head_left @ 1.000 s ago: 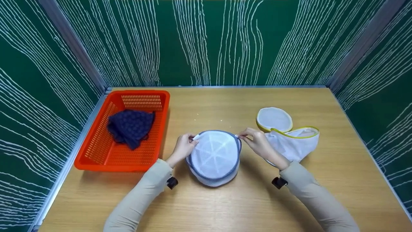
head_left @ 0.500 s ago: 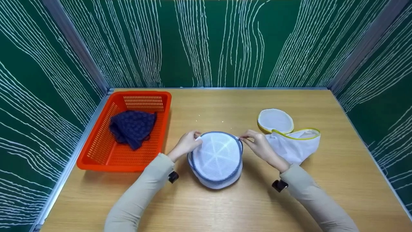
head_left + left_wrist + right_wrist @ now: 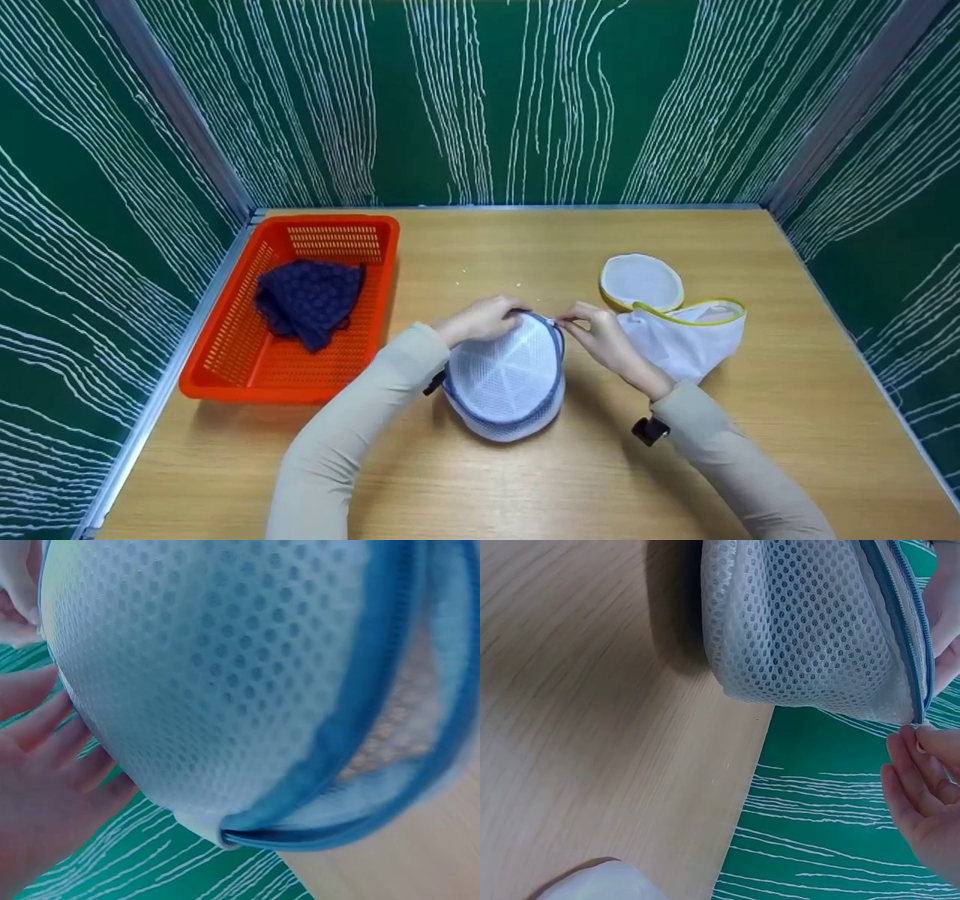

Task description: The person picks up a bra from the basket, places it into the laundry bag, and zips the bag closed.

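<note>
A round white mesh laundry bag (image 3: pixel 504 367) with a blue-grey zipper stands on the table in front of me. Its lid lies partly unzipped, and a gap shows between the two zipper tapes (image 3: pixel 390 712) in the left wrist view. My right hand (image 3: pixel 596 334) pinches the zipper end at the bag's right rim, fingertips meeting at the corner in the right wrist view. Over the far rim reaches my left hand (image 3: pixel 484 319), holding the edge close to my right hand; its fingertips are hidden behind the mesh.
At the left, an orange plastic basket (image 3: pixel 386 300) contains a dark blue patterned cloth (image 3: pixel 309 300). A white bag with yellow trim (image 3: pixel 682 349) lies at the right, beside a round white piece edged in yellow (image 3: pixel 641 281). Green panels with white lines border the table.
My left hand has left the bag's upper left edge and moved right along the far rim, close to my right hand. The right hand keeps its pinch at the right corner.
</note>
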The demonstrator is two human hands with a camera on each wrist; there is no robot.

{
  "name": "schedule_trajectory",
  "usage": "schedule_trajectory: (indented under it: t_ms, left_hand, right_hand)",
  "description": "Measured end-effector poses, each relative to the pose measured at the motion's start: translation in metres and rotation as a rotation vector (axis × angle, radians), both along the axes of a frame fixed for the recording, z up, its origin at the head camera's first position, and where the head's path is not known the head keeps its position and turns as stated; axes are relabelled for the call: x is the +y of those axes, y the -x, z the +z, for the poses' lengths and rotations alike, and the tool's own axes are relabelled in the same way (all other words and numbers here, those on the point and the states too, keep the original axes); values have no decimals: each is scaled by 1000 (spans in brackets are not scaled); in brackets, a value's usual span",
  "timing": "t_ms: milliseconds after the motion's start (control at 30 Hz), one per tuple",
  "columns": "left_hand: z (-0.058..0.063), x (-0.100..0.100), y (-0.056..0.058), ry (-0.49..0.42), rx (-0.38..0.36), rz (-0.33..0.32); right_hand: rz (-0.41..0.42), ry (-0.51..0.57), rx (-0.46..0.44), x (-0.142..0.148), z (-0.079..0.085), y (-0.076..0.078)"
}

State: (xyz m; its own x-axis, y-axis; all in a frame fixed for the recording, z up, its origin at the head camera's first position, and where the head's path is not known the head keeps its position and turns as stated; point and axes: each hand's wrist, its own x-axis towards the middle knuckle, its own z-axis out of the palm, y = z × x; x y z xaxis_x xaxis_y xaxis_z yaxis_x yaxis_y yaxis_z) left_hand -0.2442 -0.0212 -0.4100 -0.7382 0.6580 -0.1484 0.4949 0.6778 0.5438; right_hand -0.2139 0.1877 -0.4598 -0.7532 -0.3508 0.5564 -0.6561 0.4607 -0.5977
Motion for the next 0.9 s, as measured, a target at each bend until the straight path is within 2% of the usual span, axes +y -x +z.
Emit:
schedule_trajectory:
  t_ms: [133,267,400,667,833,900]
  left_hand:
    - [3,4,-1,52,75,-68]
    - [5,5,-3,76,142,-78]
    - [3,3,-3,71,156,-68]
    - [-3,-9,-3,-10,124,15]
    - [-9,-20,-3,-97,136,40]
    - [-11,-24,-3,-140,127,79]
  right_hand:
    - [17,-7,24,-1,2,1]
    - [30,-11,40,-3,3,3]
    - [24,3,42,-4,2,4]
    - [-5,49,-7,-2,-1,0]
    - [2,61,-44,-1,-2,-2]
    - [-2,60,-54,-1,-2,-3]
